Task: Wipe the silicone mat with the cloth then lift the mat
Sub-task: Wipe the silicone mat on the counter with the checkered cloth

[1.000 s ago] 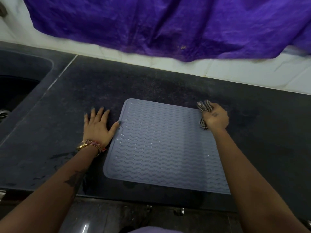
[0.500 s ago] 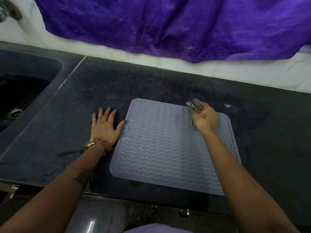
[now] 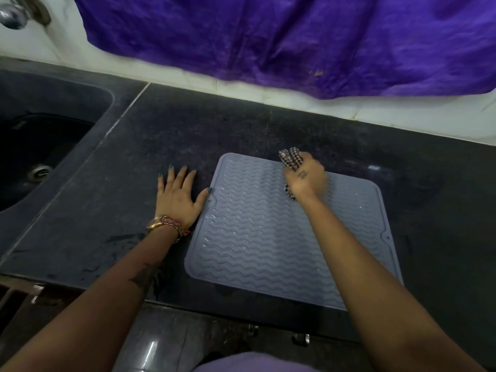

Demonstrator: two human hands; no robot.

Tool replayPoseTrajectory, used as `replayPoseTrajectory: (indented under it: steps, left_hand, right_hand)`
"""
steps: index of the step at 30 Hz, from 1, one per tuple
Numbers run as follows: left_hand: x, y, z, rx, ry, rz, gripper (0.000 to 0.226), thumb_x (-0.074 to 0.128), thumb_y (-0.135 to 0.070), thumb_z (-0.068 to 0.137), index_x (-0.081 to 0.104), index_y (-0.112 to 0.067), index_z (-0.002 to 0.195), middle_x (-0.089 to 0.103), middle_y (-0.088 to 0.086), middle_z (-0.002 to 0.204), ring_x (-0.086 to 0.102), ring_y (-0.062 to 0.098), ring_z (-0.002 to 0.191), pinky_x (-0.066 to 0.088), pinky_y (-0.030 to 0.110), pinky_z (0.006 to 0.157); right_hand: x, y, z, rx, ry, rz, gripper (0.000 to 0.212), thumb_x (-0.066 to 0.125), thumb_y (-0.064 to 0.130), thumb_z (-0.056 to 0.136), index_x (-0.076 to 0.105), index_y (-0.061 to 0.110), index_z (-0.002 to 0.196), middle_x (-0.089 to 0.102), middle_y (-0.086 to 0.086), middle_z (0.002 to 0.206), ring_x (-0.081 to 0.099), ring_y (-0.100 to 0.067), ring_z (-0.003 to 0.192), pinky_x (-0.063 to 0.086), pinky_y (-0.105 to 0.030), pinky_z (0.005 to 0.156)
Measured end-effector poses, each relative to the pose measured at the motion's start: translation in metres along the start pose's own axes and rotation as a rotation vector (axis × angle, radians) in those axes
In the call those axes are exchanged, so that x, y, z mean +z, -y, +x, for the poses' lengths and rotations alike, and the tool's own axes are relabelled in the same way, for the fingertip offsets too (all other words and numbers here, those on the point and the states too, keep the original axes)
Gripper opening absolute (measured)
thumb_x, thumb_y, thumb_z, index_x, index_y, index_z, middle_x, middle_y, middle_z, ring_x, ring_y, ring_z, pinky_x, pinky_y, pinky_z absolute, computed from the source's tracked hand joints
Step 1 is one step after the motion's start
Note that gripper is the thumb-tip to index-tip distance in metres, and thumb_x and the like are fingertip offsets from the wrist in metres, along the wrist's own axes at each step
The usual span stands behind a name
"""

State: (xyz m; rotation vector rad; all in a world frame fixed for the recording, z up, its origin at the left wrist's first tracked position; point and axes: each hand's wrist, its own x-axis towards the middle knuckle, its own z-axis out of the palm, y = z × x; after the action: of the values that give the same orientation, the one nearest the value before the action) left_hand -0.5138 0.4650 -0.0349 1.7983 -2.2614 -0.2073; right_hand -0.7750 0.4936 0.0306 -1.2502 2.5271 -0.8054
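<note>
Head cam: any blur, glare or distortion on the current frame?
Head view: dim, uneven light; the dark countertop loses detail. Small specular glints on the silicone mat ridges, brighter glare on the floor tile below. Motion blur on the right hand and the checked cloth; the left hand is sharp. Wide-angle bowing along the wall edge; the tap at the top left is soft.

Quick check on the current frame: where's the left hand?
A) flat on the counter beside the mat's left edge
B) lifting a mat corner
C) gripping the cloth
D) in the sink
A: the left hand lies flat, fingers spread, on the dark counter, thumb tip at the left edge of the mat; the cloth is held in the right hand.
</note>
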Motion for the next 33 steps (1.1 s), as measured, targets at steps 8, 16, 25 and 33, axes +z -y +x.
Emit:
replayPoseTrajectory:
  steps: [8,16,25,33]
  left_hand:
    - [0.0,-0.001,0.0,0.003,0.023,-0.015,0.078,0.015,-0.064,0.081,0.028,-0.02,0.145,0.022,0.005,0.155,0.004,0.027,0.145,-0.003,0.047,0.117]
    - [-0.002,0.0,0.0,0.002,0.047,-0.032,0.076,0.02,-0.062,0.081,0.026,-0.023,0.146,0.019,0.003,0.156,0.001,0.025,0.145,-0.004,0.046,0.117]
    - [-0.002,-0.001,-0.001,0.0,0.042,-0.043,0.077,0.019,-0.062,0.08,0.028,-0.022,0.145,0.02,0.003,0.156,0.002,0.025,0.145,-0.004,0.045,0.118]
    - [-0.004,-0.001,-0.001,-0.002,0.058,-0.05,0.076,0.019,-0.063,0.08,0.025,-0.024,0.146,0.019,0.002,0.156,0.002,0.024,0.145,-0.005,0.043,0.117]
  right_hand:
    - [0.017,0.027,-0.006,-0.247,0.26,-0.021,0.05,0.066,0.021,0.08,0.053,0.018,0.128,0.058,-0.013,0.126,0.057,-0.028,0.112,0.045,-0.027,0.091]
    - [0.032,0.029,-0.007,-0.305,0.193,-0.264,0.058,0.06,0.021,0.084,0.039,0.018,0.137,0.049,-0.017,0.13,0.05,-0.035,0.115,0.042,-0.035,0.095]
    - [0.027,0.047,0.015,-0.384,0.278,-0.153,0.054,0.058,0.016,0.088,0.041,0.023,0.138,0.055,-0.01,0.132,0.056,-0.03,0.113,0.048,-0.037,0.095]
    - [0.027,0.068,0.033,-0.458,0.28,-0.244,0.052,0.056,0.003,0.084,0.05,0.025,0.13,0.06,-0.01,0.124,0.059,-0.031,0.108,0.05,-0.036,0.089]
